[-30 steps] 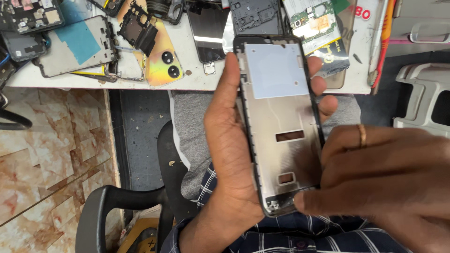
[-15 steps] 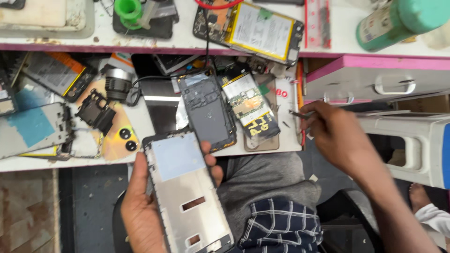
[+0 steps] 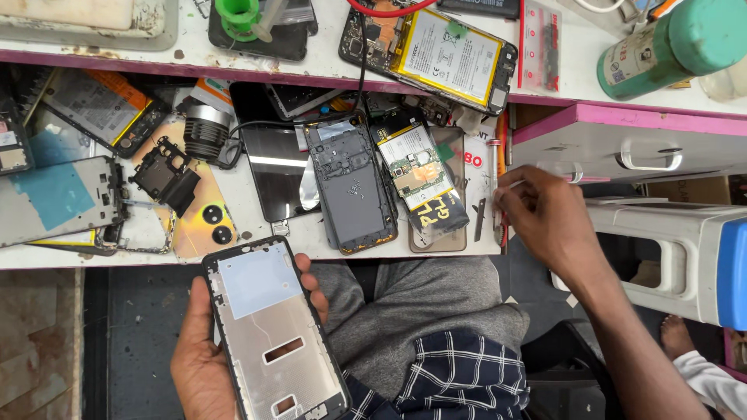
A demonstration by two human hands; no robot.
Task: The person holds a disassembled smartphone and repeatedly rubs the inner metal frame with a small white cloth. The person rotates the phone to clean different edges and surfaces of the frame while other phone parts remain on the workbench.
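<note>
- Two bare hands work at a cluttered white repair bench (image 3: 257,229) in the head view: the left hand (image 3: 204,365) cradles a grey metal phone mid-frame with black rim (image 3: 274,334) from beneath, fingers wrapped round its edges, over the lap.
- Right hand (image 3: 545,222), fingers bunched, reaches the bench edge by slim tools (image 3: 495,190); whether it pinches anything cannot be told.
- Risk, as a judgement: held one-handed off the bench, the frame could slip and fall; a reaching wrist could knock the loose green circuit board (image 3: 414,167).
</note>
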